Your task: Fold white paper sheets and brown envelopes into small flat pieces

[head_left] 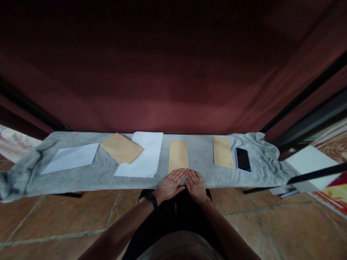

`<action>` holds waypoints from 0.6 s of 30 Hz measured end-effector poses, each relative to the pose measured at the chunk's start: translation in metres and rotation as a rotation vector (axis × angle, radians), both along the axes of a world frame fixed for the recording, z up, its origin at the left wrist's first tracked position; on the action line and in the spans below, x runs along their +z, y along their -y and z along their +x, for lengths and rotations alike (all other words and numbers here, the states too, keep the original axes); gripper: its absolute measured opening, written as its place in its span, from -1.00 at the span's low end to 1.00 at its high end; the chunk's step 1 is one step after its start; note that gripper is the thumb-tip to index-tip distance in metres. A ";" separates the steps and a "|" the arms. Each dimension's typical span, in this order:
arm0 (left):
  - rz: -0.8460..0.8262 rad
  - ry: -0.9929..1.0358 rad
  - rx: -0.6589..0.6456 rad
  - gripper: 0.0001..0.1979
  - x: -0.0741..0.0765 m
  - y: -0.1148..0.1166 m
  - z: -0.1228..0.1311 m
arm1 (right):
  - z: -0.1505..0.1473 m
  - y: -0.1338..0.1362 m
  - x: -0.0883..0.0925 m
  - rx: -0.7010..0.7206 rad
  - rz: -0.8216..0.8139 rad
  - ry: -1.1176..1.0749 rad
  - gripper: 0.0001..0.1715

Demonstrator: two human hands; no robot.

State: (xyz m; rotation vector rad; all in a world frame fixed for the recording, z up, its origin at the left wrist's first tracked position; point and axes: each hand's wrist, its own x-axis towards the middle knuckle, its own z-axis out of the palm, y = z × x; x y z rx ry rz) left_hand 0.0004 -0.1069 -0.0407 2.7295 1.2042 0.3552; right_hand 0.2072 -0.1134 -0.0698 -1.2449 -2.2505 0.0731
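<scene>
A tan envelope [178, 155] lies in front of me with its near end under my fingers. My left hand [171, 184] is laid flat, fingers out, over that near end. Beside it, my right hand [196, 186] also lies flat, its fingertips meeting the left ones near the envelope's near right corner. Neither hand grips anything. Left of the envelope are white sheets of paper [148, 155], partly covered by more tan envelopes [120, 148]. Another tan envelope [223, 151] lies to the right.
All this lies on a narrow table with a grey cloth [200, 159]. A phone [243, 159] is at the right, and another white sheet [72, 157] at the far left. A dark red panel [162, 112] rises behind. Black metal bars [303, 94] stand at the right.
</scene>
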 end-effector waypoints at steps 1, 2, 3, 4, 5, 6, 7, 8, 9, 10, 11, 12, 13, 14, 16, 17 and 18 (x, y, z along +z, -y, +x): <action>-0.001 -0.004 0.002 -0.33 0.001 0.001 -0.001 | 0.000 0.001 -0.001 -0.001 0.004 0.006 -0.42; 0.000 -0.009 0.004 -0.34 0.001 0.002 -0.002 | 0.001 0.001 -0.001 0.000 0.006 0.011 -0.42; 0.002 -0.014 0.007 -0.34 0.002 0.003 -0.003 | 0.001 0.001 -0.002 0.002 0.006 0.017 -0.43; 0.004 -0.020 0.009 -0.35 0.002 0.004 -0.004 | 0.002 0.001 -0.002 0.003 0.004 0.022 -0.43; 0.007 -0.024 0.012 -0.35 0.002 0.005 -0.005 | 0.003 0.001 -0.002 0.002 0.001 0.027 -0.43; 0.011 -0.026 0.016 -0.35 0.002 0.006 -0.007 | 0.003 0.001 -0.001 0.000 -0.002 0.030 -0.44; 0.016 -0.027 0.020 -0.36 0.001 0.007 -0.010 | 0.004 0.001 -0.001 0.000 -0.006 0.032 -0.44; 0.021 -0.028 0.026 -0.36 0.001 0.009 -0.012 | 0.006 0.001 0.000 0.000 -0.010 0.033 -0.44; 0.027 -0.028 0.034 -0.36 0.000 0.011 -0.015 | 0.007 0.002 0.000 0.001 -0.014 0.034 -0.45; 0.035 -0.028 0.042 -0.37 0.000 0.013 -0.019 | 0.008 0.002 0.001 0.002 -0.018 0.033 -0.45; 0.043 -0.029 0.052 -0.37 -0.001 0.015 -0.022 | 0.010 0.003 0.002 0.003 -0.022 0.031 -0.46; 0.052 -0.028 0.062 -0.38 -0.001 0.016 -0.025 | 0.011 0.003 0.004 0.003 -0.025 0.027 -0.46; 0.063 -0.025 0.074 -0.39 -0.001 0.018 -0.028 | 0.011 0.003 0.005 -0.002 -0.027 0.020 -0.47; 0.076 -0.021 0.086 -0.39 -0.002 0.020 -0.030 | 0.011 0.004 0.007 -0.009 -0.027 0.014 -0.48; 0.102 -0.012 0.111 -0.40 -0.003 0.023 -0.030 | 0.007 0.005 0.011 -0.035 -0.024 -0.001 -0.50; 0.114 -0.011 0.124 -0.41 -0.003 0.023 -0.029 | 0.004 0.004 0.014 -0.050 -0.024 -0.008 -0.51; 0.123 -0.014 0.139 -0.42 -0.003 0.024 -0.026 | 0.000 0.004 0.016 -0.056 -0.027 -0.011 -0.52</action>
